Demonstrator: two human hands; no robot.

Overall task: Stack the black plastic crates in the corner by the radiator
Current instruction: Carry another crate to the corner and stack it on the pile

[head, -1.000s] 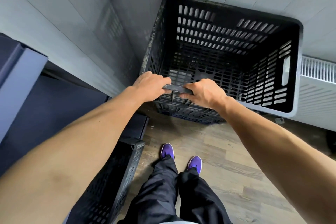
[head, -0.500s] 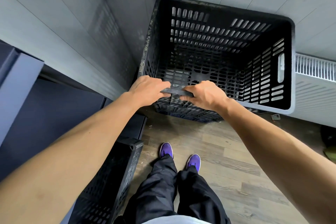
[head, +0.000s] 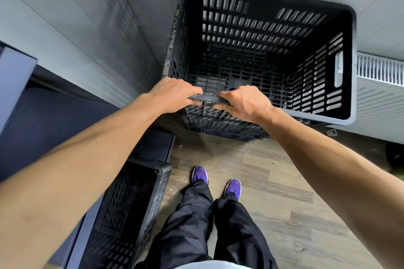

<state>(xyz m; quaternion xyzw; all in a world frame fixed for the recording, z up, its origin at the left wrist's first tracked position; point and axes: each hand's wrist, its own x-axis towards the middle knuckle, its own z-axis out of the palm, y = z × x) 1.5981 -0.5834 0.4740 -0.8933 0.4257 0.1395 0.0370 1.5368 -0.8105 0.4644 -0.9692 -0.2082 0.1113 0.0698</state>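
A tall black slotted plastic crate point(head: 258, 35) stands in the corner, open side up, on top of another crate whose base point(head: 225, 129) shows beneath it. My left hand point(head: 172, 94) and my right hand point(head: 242, 102) both grip the crate's near rim, close together. The white radiator point(head: 380, 85) is directly to the crate's right. A second black crate point(head: 133, 212) stands on the floor at the lower left, beside my left forearm.
Grey panelled walls point(head: 87, 28) meet behind the crate. A dark blue cabinet point(head: 43, 120) runs along the left. My feet in purple shoes point(head: 216, 181) stand on the wood-look floor point(head: 284, 192). A small dark object point(head: 393, 155) lies at the right edge.
The view has shifted slightly; the crate sits a little lower and more to the left in the frame. Both hands keep their hold on the near rim.
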